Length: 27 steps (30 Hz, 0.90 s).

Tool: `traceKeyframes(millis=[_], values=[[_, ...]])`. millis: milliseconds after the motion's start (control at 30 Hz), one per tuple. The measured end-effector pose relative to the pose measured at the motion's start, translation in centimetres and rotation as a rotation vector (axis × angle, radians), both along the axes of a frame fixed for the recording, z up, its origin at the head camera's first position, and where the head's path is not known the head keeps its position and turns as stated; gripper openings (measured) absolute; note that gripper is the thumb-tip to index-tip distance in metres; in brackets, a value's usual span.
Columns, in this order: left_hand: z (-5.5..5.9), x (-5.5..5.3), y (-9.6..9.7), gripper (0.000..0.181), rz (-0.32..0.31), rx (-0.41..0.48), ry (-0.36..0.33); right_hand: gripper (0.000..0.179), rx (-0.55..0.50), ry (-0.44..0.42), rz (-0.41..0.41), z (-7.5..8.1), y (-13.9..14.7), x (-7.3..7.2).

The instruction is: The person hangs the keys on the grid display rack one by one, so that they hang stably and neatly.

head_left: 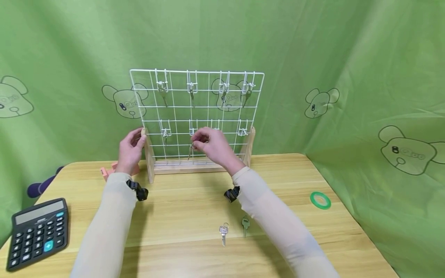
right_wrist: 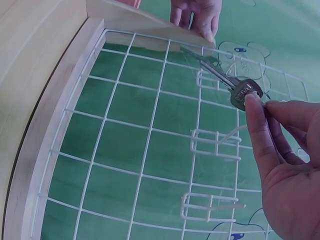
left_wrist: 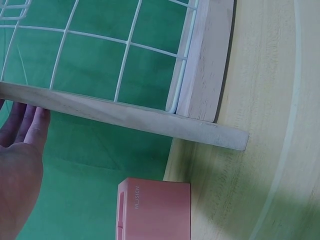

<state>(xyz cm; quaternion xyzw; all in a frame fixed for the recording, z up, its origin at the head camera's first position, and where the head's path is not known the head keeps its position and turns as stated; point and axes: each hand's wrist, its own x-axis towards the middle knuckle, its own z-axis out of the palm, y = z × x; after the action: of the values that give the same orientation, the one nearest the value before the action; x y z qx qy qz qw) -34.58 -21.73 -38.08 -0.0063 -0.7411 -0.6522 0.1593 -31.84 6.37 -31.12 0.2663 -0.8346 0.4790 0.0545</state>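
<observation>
A white wire grid rack (head_left: 182, 107) stands in a wooden frame at the back of the table. At its left end my left hand (head_left: 130, 150) grips the upper part of the wooden post (head_left: 149, 160). My right hand (head_left: 214, 146) is in front of the lower row of hooks, pinching a metal key (right_wrist: 243, 93) by its ring end between thumb and finger. The key's blade points away from the fingers, over the grid in the right wrist view. Keys hang from the upper hooks (head_left: 192, 88); another hanging key (head_left: 165, 139) is at lower left.
Two loose keys, one silver (head_left: 223, 233) and one darker (head_left: 245, 225), lie on the table near the right forearm. A black calculator (head_left: 39, 233) is at the left, a green tape roll (head_left: 320, 200) at the right. A pink box (left_wrist: 154, 210) sits beside the left post.
</observation>
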Motion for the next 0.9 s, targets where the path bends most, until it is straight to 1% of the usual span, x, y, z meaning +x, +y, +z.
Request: traceKeyframes(millis=[167,267,500,667,900], values=[[0.0,-0.1,0.0,0.047,0.001,0.002,0.001,0.01,-0.029,-0.024,-0.032,0.1,-0.1,-0.7],[0.0,0.0,0.0,0.047,0.001,0.003,-0.004,0.012,-0.035,-0.023,-0.049,0.0,-0.2,-1.0],[-0.1,-0.1,0.0,0.047,0.019,-0.026,0.003,0.013,-0.049,-0.027,-0.102,-0.5,-0.4,-1.8],[-0.2,-0.1,0.0,0.046,0.02,-0.027,0.009,0.012,-0.072,-0.03,-0.111,-0.8,-0.6,-2.2],[-0.1,-0.1,0.0,0.048,0.009,-0.027,0.001,0.014,-0.042,-0.011,-0.138,-1.2,-0.6,-2.5]])
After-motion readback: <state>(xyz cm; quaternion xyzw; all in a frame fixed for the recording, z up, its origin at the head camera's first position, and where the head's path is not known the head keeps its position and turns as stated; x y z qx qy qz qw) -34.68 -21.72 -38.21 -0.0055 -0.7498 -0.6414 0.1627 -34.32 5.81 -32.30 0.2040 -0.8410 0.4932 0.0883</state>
